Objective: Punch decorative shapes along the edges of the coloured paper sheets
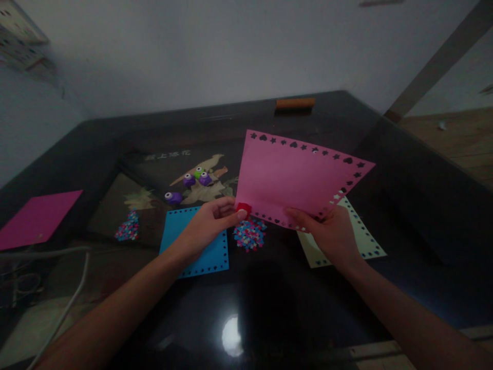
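The pink paper sheet (292,180) is held up off the dark glossy surface (404,205) between both hands, its long axis running left to right and tilted so the right end rises away from the person. The left hand (213,218) is closed around a small red paper punch (243,208) that sits at the sheet's near left corner, so this hand is the one nearer that corner. The right hand (327,231) pinches the near edge further right, thumb on top. Small heart and star cut-outs border the sheet's far, right and near edges; the left edge looks plain. Below the sheet lie a blue sheet (213,257) with a punched border, under the left wrist, a cream sheet (365,239) under the right hand, and a pile of coloured paper bits (249,235) between them. Purple and green punches (196,178) stand further back, well apart from both hands.
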`<control>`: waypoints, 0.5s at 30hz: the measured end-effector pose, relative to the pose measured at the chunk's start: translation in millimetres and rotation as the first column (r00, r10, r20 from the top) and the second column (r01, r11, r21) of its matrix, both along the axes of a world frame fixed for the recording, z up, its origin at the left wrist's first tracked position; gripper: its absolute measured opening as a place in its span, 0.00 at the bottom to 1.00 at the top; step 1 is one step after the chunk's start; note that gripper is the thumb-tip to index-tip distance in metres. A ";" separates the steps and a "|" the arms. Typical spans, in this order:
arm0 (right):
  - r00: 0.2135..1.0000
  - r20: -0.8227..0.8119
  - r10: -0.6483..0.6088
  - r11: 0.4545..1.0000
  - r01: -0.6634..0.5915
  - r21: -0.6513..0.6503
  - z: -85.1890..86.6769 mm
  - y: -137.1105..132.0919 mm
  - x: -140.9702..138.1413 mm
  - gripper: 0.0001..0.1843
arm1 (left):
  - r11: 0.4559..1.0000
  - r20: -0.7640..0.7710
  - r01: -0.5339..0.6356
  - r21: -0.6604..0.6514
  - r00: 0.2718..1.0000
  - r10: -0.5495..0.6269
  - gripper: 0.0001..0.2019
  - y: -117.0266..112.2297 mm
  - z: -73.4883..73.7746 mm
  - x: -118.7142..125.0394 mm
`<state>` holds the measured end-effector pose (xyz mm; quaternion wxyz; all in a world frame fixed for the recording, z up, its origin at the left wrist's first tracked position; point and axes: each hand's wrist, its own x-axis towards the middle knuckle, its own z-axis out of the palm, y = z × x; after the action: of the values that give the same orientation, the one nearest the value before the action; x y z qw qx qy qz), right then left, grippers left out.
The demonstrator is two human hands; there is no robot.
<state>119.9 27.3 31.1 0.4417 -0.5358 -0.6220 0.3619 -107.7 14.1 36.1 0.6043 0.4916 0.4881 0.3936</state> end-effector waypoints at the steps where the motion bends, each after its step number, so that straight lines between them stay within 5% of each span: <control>1: 1.000 -0.006 0.004 1.000 -0.004 -0.003 0.0 0.1 -0.2 0.11 | 1.000 -0.001 0.000 0.001 1.000 0.000 0.14 0.1 0.0 0.1; 15: 1.000 0.001 0.014 1.000 -0.014 0.019 -1.7 1.0 1.1 0.12 | 1.000 0.035 0.002 -0.008 0.999 -0.001 0.13 -0.8 -1.0 -0.7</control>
<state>121.0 28.3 29.3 0.4438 -0.5272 -0.6295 0.3588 -108.3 13.3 35.2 0.6149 0.4825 0.4789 0.3996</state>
